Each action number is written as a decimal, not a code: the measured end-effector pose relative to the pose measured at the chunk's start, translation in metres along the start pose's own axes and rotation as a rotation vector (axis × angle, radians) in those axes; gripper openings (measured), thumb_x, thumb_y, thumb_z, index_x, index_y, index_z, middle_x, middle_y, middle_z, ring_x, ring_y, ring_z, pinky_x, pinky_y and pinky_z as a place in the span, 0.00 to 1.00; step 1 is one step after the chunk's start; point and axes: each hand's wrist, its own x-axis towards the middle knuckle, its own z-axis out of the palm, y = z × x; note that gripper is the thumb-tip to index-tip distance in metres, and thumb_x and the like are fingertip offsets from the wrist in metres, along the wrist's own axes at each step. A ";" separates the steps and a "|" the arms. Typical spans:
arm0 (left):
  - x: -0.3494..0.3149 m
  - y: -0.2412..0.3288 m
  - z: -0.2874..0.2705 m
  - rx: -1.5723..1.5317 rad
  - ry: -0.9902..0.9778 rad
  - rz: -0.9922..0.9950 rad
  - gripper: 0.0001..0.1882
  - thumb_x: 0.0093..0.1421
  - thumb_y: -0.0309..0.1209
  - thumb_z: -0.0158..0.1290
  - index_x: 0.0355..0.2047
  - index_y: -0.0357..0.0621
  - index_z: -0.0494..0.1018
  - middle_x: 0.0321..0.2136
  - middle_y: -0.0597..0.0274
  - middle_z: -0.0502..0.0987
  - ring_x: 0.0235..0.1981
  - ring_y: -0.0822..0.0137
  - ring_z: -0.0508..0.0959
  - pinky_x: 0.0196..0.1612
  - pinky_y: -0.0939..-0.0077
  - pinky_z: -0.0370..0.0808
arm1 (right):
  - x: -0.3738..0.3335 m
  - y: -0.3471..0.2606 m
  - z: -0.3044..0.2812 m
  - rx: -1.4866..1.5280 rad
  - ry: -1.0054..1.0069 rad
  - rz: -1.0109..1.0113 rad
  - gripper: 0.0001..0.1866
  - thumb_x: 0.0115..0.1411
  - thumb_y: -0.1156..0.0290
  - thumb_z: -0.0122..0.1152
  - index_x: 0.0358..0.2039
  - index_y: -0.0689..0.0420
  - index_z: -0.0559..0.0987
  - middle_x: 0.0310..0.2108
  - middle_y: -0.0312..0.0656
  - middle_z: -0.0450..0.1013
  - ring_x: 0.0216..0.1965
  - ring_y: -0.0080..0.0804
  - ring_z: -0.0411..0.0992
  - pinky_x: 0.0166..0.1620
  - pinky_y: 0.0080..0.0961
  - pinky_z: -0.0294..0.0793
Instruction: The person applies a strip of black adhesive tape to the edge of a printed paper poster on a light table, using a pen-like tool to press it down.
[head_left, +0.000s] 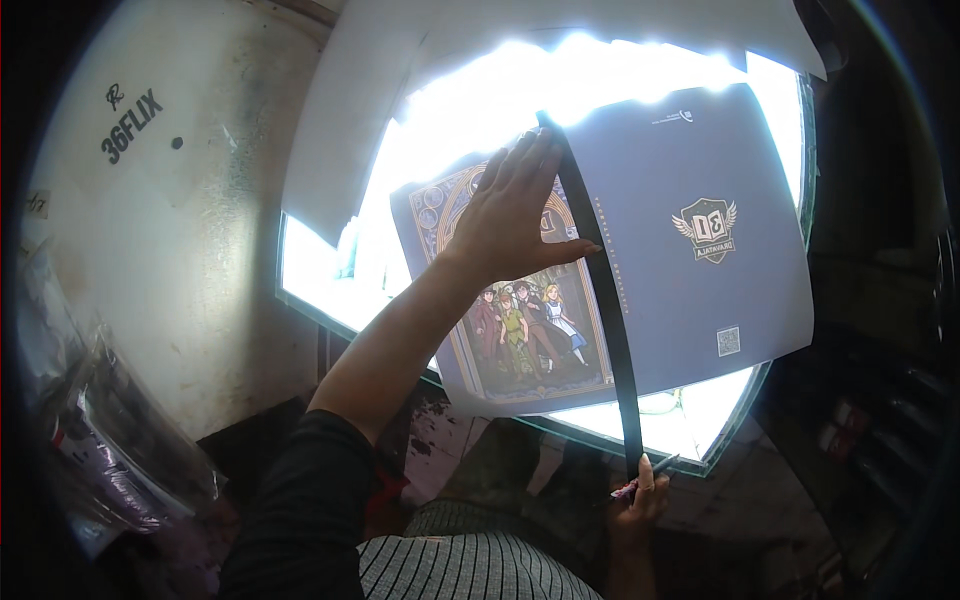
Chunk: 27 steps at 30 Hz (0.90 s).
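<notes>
- Striped garment (470, 575) and dark sleeve (300, 500): at the lower edge, nearest the camera.
- Left hand (512, 212): flat, palm down on the printed sheet (690, 180), fingers extended, thumb spread wide. Thumb tip contacts the black strip (612, 340).
- Right hand (638, 500): closed around a slim pen-like tool (665, 465) at the near end of the strip. Whether the fingers also grip the strip cannot be told.
- Sheet position: lies on the brightly lit desk (690, 425), illustrated panel to the left, plainer blue panel with emblem to the right.
- Strip position: crosses the sheet between the two panels, from its far edge to just beyond the desk's near edge.
- Overhang: the sheet's near left corner and near right corner project past the desk edges.
- Exposed room: a lit wedge shows between the sheet's near edge and the desk's near corner; further lit surface shows left of the sheet and behind it.
- Boundary: a white curved panel (350, 120) borders the far left side.
</notes>
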 end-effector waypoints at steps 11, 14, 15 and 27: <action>-0.002 0.000 0.002 0.118 -0.008 0.027 0.62 0.53 0.77 0.47 0.69 0.32 0.53 0.70 0.35 0.51 0.73 0.41 0.46 0.73 0.43 0.41 | 0.001 -0.002 0.003 -0.011 0.027 -0.018 0.22 0.62 0.70 0.54 0.57 0.60 0.75 0.30 0.48 0.65 0.25 0.44 0.67 0.26 0.40 0.67; -0.002 -0.001 0.002 0.115 -0.005 0.034 0.62 0.53 0.77 0.46 0.69 0.32 0.52 0.70 0.35 0.51 0.73 0.41 0.46 0.73 0.43 0.41 | 0.001 -0.003 0.003 -0.028 0.027 -0.027 0.22 0.61 0.71 0.54 0.57 0.60 0.75 0.30 0.48 0.65 0.25 0.43 0.67 0.26 0.39 0.67; -0.002 0.000 0.002 0.112 -0.010 0.030 0.63 0.53 0.77 0.46 0.69 0.31 0.52 0.70 0.35 0.50 0.73 0.41 0.46 0.73 0.43 0.40 | 0.001 -0.002 0.003 -0.028 0.028 -0.027 0.22 0.61 0.71 0.54 0.57 0.60 0.75 0.30 0.48 0.65 0.25 0.43 0.67 0.26 0.39 0.67; -0.002 0.000 0.003 0.141 -0.026 0.011 0.63 0.52 0.78 0.44 0.69 0.33 0.51 0.71 0.37 0.49 0.74 0.43 0.44 0.73 0.44 0.40 | 0.003 -0.003 0.003 -0.026 0.027 -0.018 0.23 0.60 0.72 0.55 0.57 0.59 0.74 0.29 0.47 0.65 0.25 0.43 0.66 0.27 0.39 0.67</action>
